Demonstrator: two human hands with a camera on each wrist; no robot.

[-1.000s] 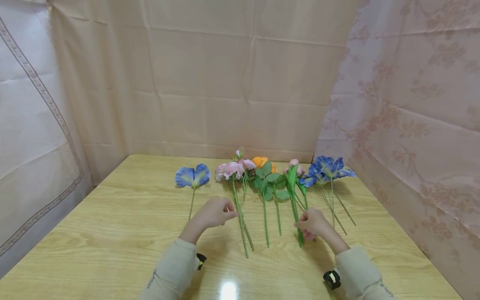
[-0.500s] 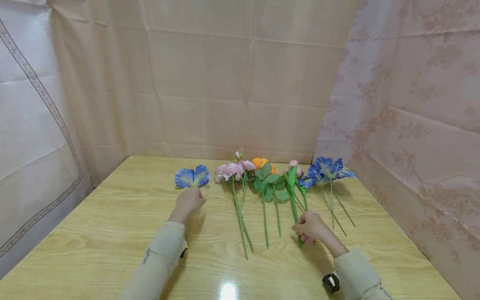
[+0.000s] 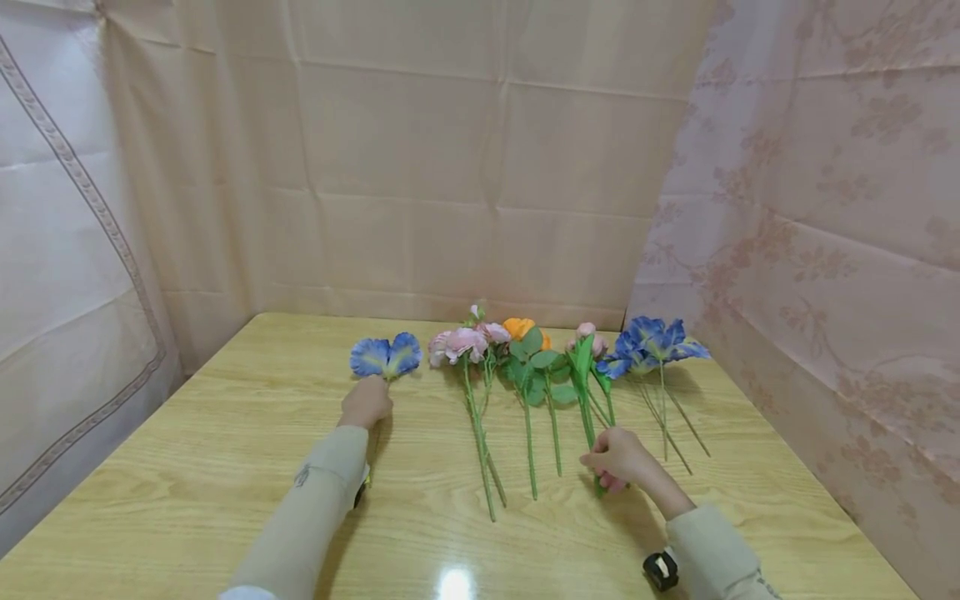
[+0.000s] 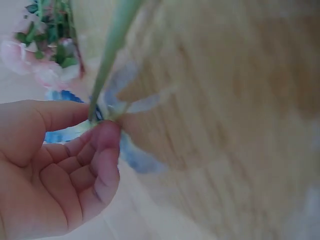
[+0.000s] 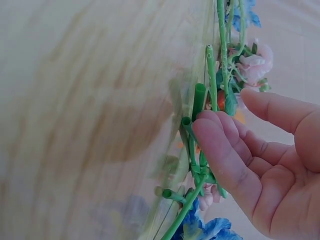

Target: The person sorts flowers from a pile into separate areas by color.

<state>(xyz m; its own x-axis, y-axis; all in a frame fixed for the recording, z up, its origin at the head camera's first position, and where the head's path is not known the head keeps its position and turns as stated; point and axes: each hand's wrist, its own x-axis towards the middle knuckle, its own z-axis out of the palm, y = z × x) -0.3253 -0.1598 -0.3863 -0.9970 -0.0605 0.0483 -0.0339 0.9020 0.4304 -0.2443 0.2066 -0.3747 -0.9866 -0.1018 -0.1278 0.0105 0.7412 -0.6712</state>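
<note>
In the head view, a single blue iris-like flower [image 3: 386, 356] lies at the left of the table. My left hand [image 3: 366, 402] is just below its bloom. The left wrist view shows thumb and forefinger pinching its green stem [image 4: 109, 55], petals beyond the fingertips. Over at the right, my right hand [image 3: 622, 457] is by the lower stems of the pink tulips [image 3: 587, 330]. Seen from the right wrist, its fingers touch the green stem ends [image 5: 198, 97], and the thumb stands apart from them.
Between the hands lie pink flowers [image 3: 467, 342] and orange flowers [image 3: 519, 327] with green leaves, stems toward me. Several more blue flowers [image 3: 654, 343] are at the right. A beige curtain [image 3: 450, 167] hangs behind the wooden table [image 3: 225, 467].
My left hand has moved left from beside the pink flowers' stems to the lone blue flower and taken hold of its stem. The right hand has barely moved at the tulip stems.
</note>
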